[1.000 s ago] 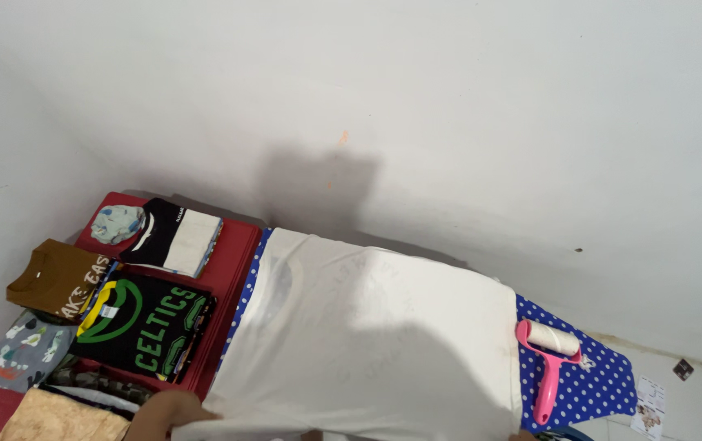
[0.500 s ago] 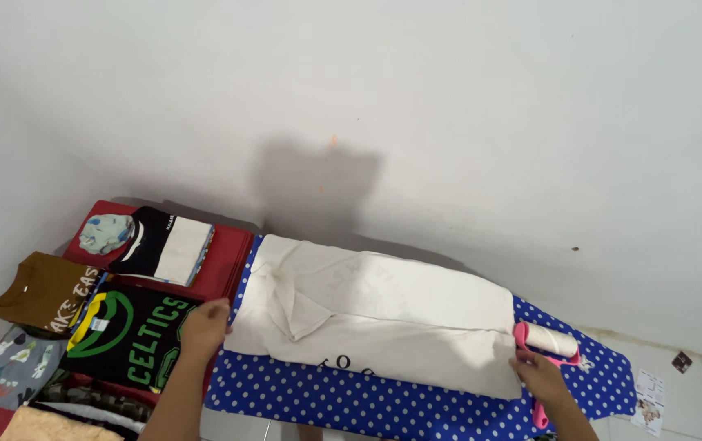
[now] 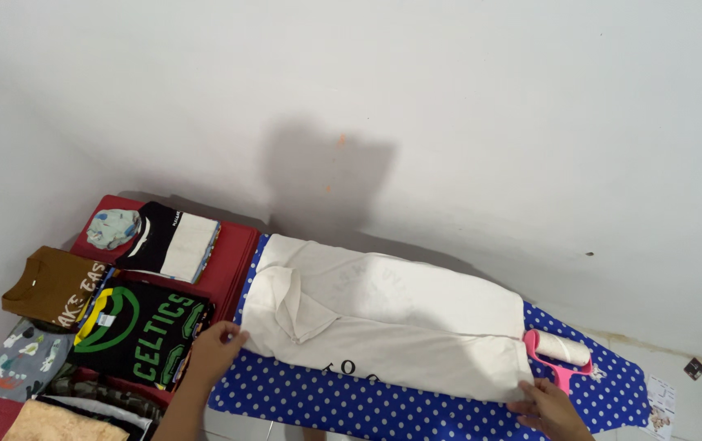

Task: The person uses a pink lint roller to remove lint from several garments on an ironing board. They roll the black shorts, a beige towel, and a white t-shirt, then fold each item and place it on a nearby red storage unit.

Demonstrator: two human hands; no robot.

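A cream t-shirt [image 3: 383, 322] lies folded lengthwise on a blue ironing board with white dots [image 3: 343, 400]. One sleeve is turned in near its left end. My left hand [image 3: 216, 349] pinches the shirt's lower left corner. My right hand [image 3: 545, 406] holds the shirt's lower right corner at the bottom edge of the view. A pink lint roller [image 3: 559, 353] rests on the board just beyond my right hand.
Left of the board, a red mat [image 3: 232, 253] carries several folded shirts: a black one with green print [image 3: 142, 331], a brown one [image 3: 53, 286], a black and white one [image 3: 173, 239]. A white wall rises behind. Tiled floor [image 3: 694, 384] shows at the right.
The shirt lay spread flat a second ago; its near half has been folded back over the far half. Both hands have since shifted slightly along the new near edge.
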